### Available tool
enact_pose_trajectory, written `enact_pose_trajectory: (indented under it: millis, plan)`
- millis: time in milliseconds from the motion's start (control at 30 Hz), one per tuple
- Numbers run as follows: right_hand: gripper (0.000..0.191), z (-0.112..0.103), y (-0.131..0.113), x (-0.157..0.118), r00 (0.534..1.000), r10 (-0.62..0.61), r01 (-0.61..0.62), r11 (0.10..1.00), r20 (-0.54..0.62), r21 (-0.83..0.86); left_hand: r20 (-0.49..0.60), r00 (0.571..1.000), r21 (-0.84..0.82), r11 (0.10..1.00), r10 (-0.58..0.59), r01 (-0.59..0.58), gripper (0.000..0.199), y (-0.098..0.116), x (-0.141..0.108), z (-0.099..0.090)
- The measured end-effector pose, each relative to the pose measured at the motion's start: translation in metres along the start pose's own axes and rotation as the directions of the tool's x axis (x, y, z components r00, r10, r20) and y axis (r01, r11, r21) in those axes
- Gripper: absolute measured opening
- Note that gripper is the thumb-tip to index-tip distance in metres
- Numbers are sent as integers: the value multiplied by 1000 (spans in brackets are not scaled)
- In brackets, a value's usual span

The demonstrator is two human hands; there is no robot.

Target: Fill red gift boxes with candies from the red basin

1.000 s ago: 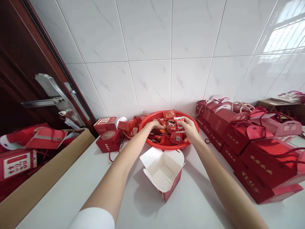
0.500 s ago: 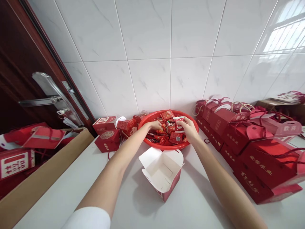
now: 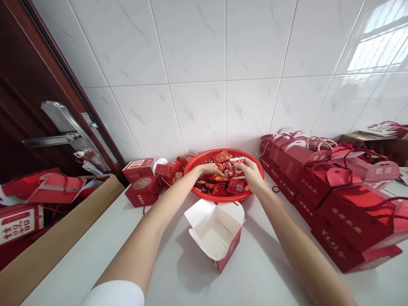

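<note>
Head view: over a round red plastic basket, a red-and-white packet is pinched by the right hand, beside the spread left hand.

Bright glare marks the right-hand tiles; soft shadows cross the tabletop.

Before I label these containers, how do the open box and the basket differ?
Shape: the open box is angular with spread flaps, while the basket has a rounded rim.
Inside: the open box shows bare white walls and bottom, while the basket is red and holds many wrapped packets.
Size: the open box looks narrower than the basket.
Both are red outside and open at the top.
</note>
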State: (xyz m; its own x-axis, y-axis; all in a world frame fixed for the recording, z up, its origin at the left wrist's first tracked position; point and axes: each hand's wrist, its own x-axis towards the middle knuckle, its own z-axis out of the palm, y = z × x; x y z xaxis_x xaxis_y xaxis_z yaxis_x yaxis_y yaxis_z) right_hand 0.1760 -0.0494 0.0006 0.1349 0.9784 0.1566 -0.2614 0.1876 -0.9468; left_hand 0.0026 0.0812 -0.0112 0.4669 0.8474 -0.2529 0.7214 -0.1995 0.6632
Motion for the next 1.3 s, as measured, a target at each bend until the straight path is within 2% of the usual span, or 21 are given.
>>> enact_pose_trajectory:
  millis: [100,467,633,767,900,967,1067,1167,1300]
  plan:
    - [22,0,0,0,1000,5,-5,1000,-9,-2,-57,998,34,999,17,-15,24,-4,7,3]
    - [25,-2,3,1,1000,7,-7,1000,10,-5,-44,991,-48,991,126,-128,25,-15,8,2]
    - [27,-3,5,3,1000,6,-6,1000,15,0,-1,990,-60,988,139,-139,32,-14,9,2]
    - [28,-2,3,2,1000,16,-16,1000,3,2,-5,988,-81,985,152,-152,28,-9,10,4]
    - [28,0,1,0,1000,17,-17,1000,-3,21,-15,985,-110,978,174,-175,27,-4,1,-3]
    - [27,1,-1,0,1000,11,-10,999,-20,34,-19,982,-183,965,186,-186,31,-2,-6,-8]
    - [27,2,-2,-1,998,-3,5,999,-57,43,-82,973,-336,913,216,-231,38,0,-19,-14]
    - [26,2,-3,-2,997,-22,25,999,-71,42,-210,948,-451,837,237,-309,45,1,-31,-14]
    - [24,0,-4,-3,999,-24,24,999,-22,31,-325,926,-598,717,191,-357,57,3,-49,-9]
